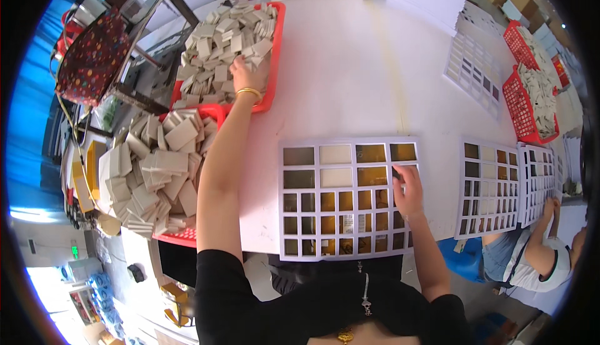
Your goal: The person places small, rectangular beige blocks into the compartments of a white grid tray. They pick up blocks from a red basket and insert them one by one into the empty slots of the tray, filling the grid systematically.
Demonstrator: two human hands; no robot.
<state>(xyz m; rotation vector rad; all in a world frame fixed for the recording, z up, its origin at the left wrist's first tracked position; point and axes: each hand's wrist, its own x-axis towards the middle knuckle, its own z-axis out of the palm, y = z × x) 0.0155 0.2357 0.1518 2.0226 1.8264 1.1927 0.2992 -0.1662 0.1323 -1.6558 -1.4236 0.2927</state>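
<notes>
My left hand, wearing a gold bangle, reaches into the far red basket heaped with pale rectangular tiles. Its fingers look spread against the tiles, though their tips are hard to make out. A white gridded frame lies on the table in front of me. Two larger cells of its second column are filled with white pieces; other cells look grey, dark or amber. My right hand is at the frame's right side, thumb and forefinger apart, with no held piece visible.
Nearer left, another red basket brims with larger pale tiles. More gridded frames and red baskets stand right, where another person works. A metal rack with a dotted bag borders the left.
</notes>
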